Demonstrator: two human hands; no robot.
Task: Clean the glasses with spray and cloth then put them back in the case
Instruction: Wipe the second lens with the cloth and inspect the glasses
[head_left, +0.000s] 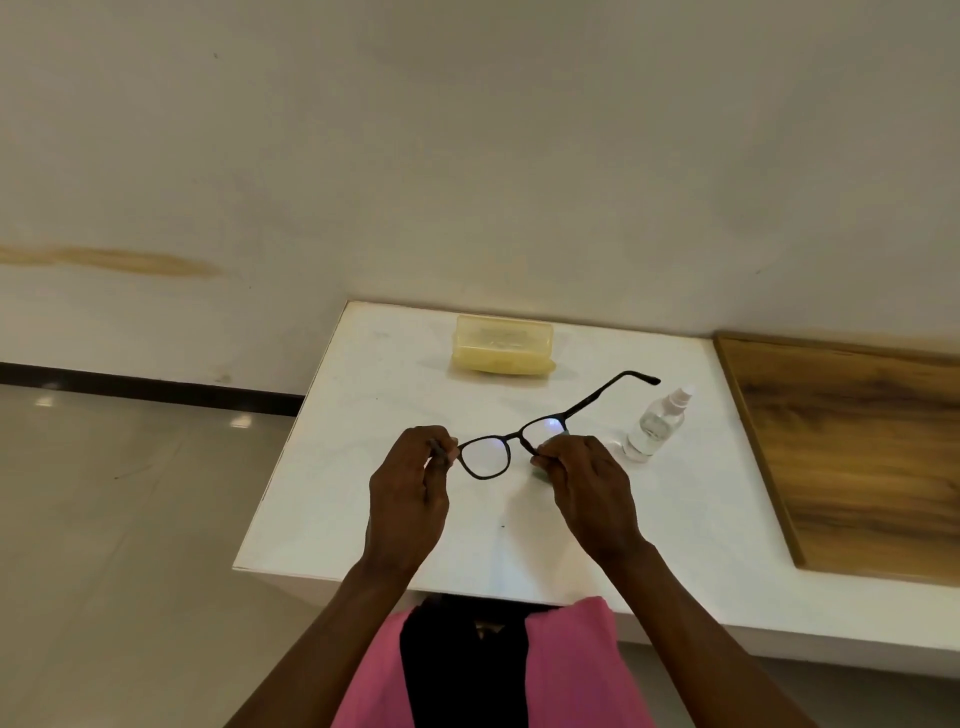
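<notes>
Black-framed glasses (511, 441) are held up above the white table (363, 509). My left hand (410, 493) pinches the frame's left end, where the temple is hidden by my fingers. My right hand (587, 483) pinches the right lens, with a pale bit of cloth (553, 441) showing between fingers and lens. The right temple sticks out toward the back right. A yellow translucent case (503, 344) lies shut at the table's far edge. A small clear spray bottle (655, 423) stands just right of my right hand.
A wooden panel (852, 452) covers the surface to the right of the white table. A pale wall rises right behind the case. Tiled floor (130, 509) lies to the left, past the table's edge. Pink and black clothing (493, 670) shows below.
</notes>
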